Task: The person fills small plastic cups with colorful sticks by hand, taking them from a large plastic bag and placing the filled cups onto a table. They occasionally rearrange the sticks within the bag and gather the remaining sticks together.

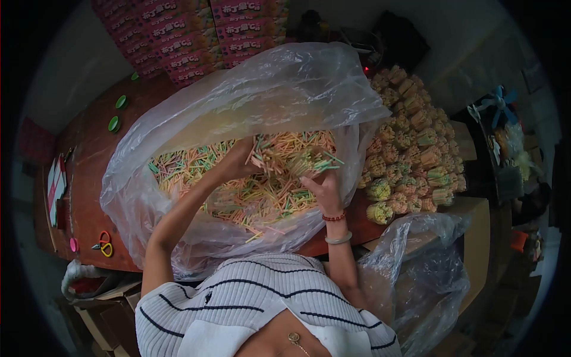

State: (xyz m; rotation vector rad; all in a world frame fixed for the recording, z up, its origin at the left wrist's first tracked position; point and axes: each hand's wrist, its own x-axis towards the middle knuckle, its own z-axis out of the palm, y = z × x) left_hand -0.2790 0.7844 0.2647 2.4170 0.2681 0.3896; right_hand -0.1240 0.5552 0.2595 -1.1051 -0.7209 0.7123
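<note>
A large clear plastic bag lies open on the red-brown table, full of thin pastel sticks in orange, yellow, green and pink. Over the pile, my left hand is wrapped round a bunch of sticks. Close to its right, my right hand holds a clear cup with some sticks in it, green ends poking out to the right. A red bead bracelet and a pale bangle are on my right wrist.
Many filled bundles of sticks stand at the right. Pink boxes are stacked at the back. Scissors and green lids lie on the left of the table. A cardboard box with plastic is at lower right.
</note>
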